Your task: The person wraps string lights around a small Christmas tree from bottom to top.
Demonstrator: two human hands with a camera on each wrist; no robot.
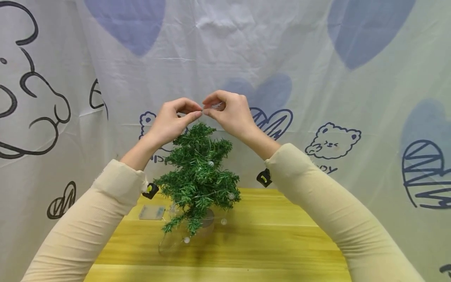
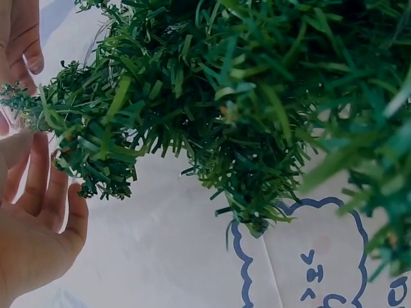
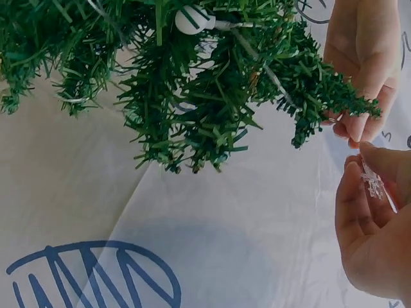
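Observation:
A small green artificial Christmas tree [image 1: 197, 172] stands upright, with a thin clear-wired string of lights wound through its branches. Just above its tip, my left hand [image 1: 172, 119] pinches what looks like the thin wire between thumb and index finger. Fingertip to fingertip with it, my right hand [image 1: 234, 113] pinches a clear snowflake-shaped light [image 3: 372, 183], partly hidden inside the curled fingers. One white ball light [image 3: 189, 21] hangs among the branches in the right wrist view. In the left wrist view, foliage covers the meeting point of the fingers.
On the yellow wood-grain table [image 1: 282, 239], a flat translucent box [image 1: 152, 212] lies left of the tree's pot [image 1: 206, 227]. A loose loop of wire with a ball light [image 1: 186, 240] hangs low in front. Behind is a white printed cloth [image 1: 211, 51].

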